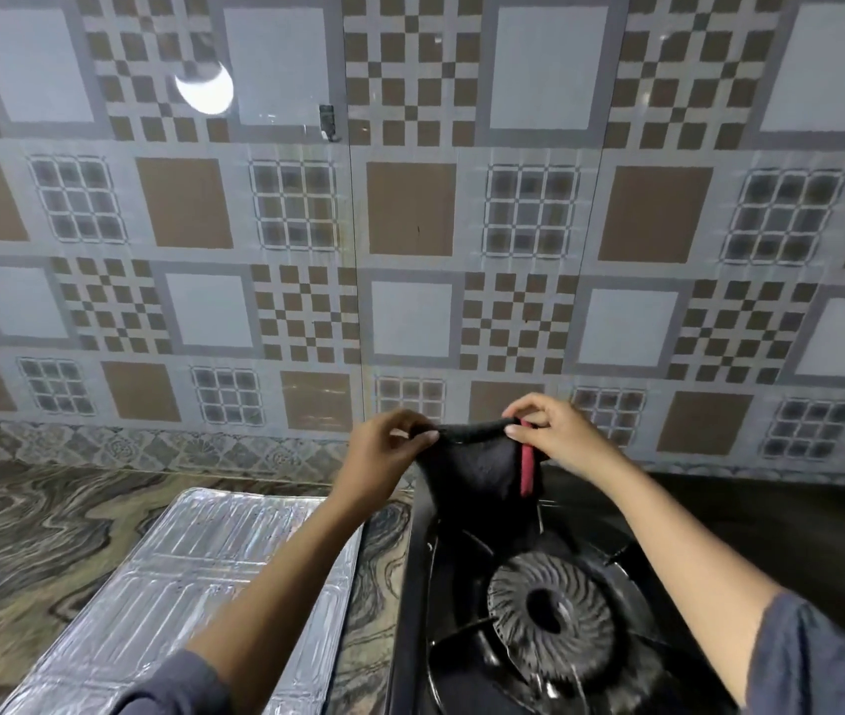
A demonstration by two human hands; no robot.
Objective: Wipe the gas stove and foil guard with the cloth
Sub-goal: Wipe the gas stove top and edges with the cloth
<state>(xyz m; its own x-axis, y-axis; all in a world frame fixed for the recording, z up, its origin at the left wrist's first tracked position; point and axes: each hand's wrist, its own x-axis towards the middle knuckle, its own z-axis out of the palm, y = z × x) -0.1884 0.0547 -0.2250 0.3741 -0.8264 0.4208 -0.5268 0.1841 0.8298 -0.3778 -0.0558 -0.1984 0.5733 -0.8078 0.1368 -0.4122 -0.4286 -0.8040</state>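
Seemingly the cloth point(477, 467) hides part of the stove point(513, 611).

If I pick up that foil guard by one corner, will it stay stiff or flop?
Probably light and bendy: the foil guard looks thin, with creased panels, so it may fold along those creases. Its shiny surface could slip on the counter if pushed.

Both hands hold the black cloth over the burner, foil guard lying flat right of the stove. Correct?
Wrong side: in the head view the foil guard lies flat left of the stove. Left hand and right hand do hold the black cloth over the burner.
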